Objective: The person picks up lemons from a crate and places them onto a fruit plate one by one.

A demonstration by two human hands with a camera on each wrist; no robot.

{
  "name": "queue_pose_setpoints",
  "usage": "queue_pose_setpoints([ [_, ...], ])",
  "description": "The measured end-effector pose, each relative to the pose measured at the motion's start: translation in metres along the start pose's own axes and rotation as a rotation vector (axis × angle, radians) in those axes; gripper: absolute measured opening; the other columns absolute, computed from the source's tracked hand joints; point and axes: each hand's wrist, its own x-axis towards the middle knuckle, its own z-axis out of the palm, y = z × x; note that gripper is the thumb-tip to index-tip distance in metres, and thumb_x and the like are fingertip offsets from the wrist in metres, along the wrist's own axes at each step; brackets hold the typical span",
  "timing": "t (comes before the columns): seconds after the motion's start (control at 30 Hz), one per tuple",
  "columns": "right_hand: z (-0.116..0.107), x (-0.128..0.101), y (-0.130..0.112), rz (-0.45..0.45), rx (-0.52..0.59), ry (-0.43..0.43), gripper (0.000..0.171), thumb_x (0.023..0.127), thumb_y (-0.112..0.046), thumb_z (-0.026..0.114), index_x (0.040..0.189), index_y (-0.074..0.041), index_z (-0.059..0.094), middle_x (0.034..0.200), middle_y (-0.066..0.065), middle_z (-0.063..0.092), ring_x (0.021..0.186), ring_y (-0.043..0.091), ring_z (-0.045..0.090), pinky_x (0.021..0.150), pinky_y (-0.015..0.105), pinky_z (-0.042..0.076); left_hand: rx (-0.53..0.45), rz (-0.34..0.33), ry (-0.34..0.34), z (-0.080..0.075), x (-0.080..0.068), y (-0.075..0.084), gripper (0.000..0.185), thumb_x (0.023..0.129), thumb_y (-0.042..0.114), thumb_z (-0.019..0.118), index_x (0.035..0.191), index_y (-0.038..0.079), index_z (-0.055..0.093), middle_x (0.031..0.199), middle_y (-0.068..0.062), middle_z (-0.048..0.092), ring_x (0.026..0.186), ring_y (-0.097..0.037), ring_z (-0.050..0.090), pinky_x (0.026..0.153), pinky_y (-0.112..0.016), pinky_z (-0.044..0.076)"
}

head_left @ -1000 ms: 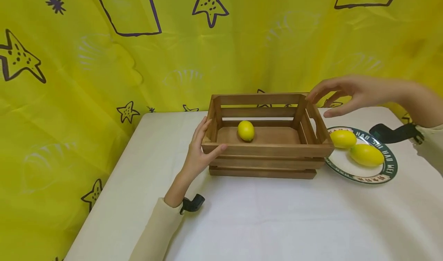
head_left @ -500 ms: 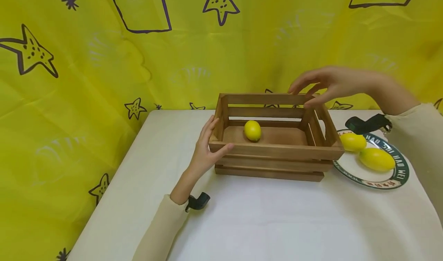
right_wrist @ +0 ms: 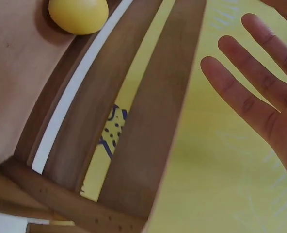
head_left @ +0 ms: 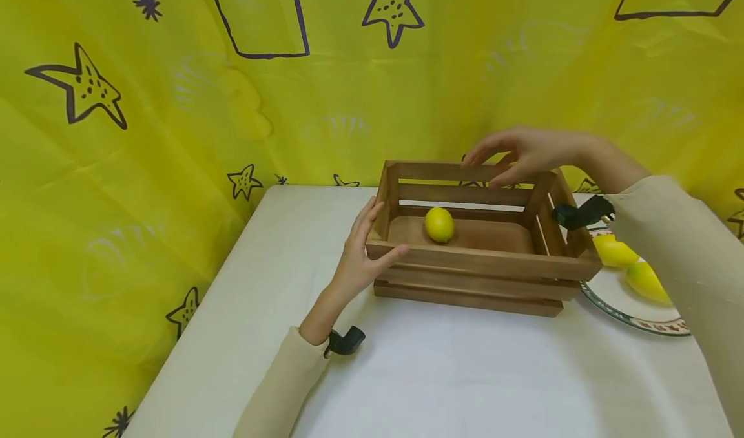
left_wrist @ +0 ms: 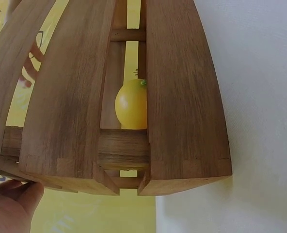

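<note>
A brown slatted wooden crate [head_left: 482,261] stands on the white-covered table with one lemon [head_left: 439,225] lying on its floor. My left hand [head_left: 361,260] holds the crate's left front corner, its thumb over the front top rail and its fingers along the left end. Over the right rear part of the crate hovers my right hand [head_left: 526,154], fingers loosely bent and nothing in them. In the right wrist view, that hand [right_wrist: 274,92] shows its spread fingers apart from the crate's slats. The left wrist view shows the lemon [left_wrist: 132,104] through a gap between slats.
To the right of the crate, a white plate [head_left: 616,296] with a green patterned rim holds two lemons [head_left: 615,252], partly hidden by the right sleeve [head_left: 674,231]. A yellow curtain [head_left: 337,89] with drawn stars hangs behind the table [head_left: 453,373].
My right hand has moved left from beside the crate's right end to over its rear, its sleeve now covering part of the plate. The view has shifted; my left hand stays at the crate's corner.
</note>
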Motion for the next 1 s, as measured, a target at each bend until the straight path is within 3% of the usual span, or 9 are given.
queue_pose_setpoints([
  [0.1,0.003,0.010,0.003,0.041,0.032,-0.018,0.044,0.088,0.000,0.070,0.129,0.004,0.056,0.134,0.020,0.054,0.121,0.007,0.054,0.091,0.025,0.052,-0.003,0.008,0.002,0.000,0.000,-0.001,0.103,0.078,0.072,0.062,0.152,0.007,0.031,0.163,-0.002,0.015,0.147,-0.030,0.020,0.113,-0.062,0.021],
  [0.27,0.010,0.027,0.008,0.125,0.085,-0.036,0.045,0.087,0.001,0.071,0.129,0.000,0.057,0.134,0.016,0.056,0.124,0.026,0.052,0.096,0.032,0.051,0.001,0.005,0.001,0.000,0.001,-0.001,0.104,0.078,0.074,0.060,0.152,0.008,0.030,0.163,-0.003,0.015,0.147,-0.030,0.022,0.113,-0.062,0.021],
  [0.47,0.020,0.047,0.016,0.245,0.271,-0.147,0.048,0.088,0.004,0.067,0.134,-0.002,0.053,0.139,0.019,0.049,0.132,0.035,0.043,0.100,0.037,0.047,-0.004,-0.007,-0.003,0.000,0.001,-0.001,0.100,0.080,0.070,0.062,0.152,0.008,0.031,0.163,-0.001,0.014,0.147,-0.028,0.020,0.113,-0.062,0.021],
  [0.6,0.025,0.058,0.023,0.231,0.226,-0.246,0.050,0.088,0.003,0.067,0.135,0.001,0.051,0.141,0.019,0.047,0.133,0.036,0.039,0.104,0.043,0.043,-0.014,-0.020,-0.007,0.003,0.001,0.000,0.102,0.079,0.073,0.061,0.152,0.009,0.030,0.163,0.001,0.013,0.147,-0.027,0.020,0.113,-0.061,0.021],
  [0.77,0.037,0.070,0.037,0.163,0.123,-0.302,0.051,0.084,0.000,0.071,0.132,-0.004,0.055,0.140,0.014,0.051,0.134,0.034,0.040,0.108,0.050,0.037,-0.025,-0.029,-0.004,0.004,0.001,0.001,0.105,0.077,0.076,0.060,0.152,0.008,0.030,0.163,0.003,0.013,0.147,-0.025,0.020,0.113,-0.062,0.021],
  [0.87,0.049,0.078,0.047,0.122,0.129,-0.339,0.049,0.084,0.003,0.069,0.131,-0.003,0.056,0.140,0.016,0.051,0.136,0.035,0.037,0.110,0.053,0.033,-0.021,-0.035,-0.002,0.002,0.001,-0.001,0.106,0.077,0.077,0.059,0.152,0.009,0.030,0.163,0.005,0.013,0.147,-0.024,0.020,0.113,-0.062,0.021],
  [1.0,0.059,0.082,0.055,0.133,0.144,-0.368,0.048,0.084,0.004,0.067,0.131,-0.001,0.056,0.139,0.017,0.050,0.135,0.037,0.037,0.107,0.053,0.036,-0.018,-0.036,0.003,0.002,0.001,-0.001,0.108,0.075,0.080,0.056,0.152,0.009,0.030,0.163,0.005,0.013,0.148,-0.024,0.020,0.113,-0.062,0.020],
])
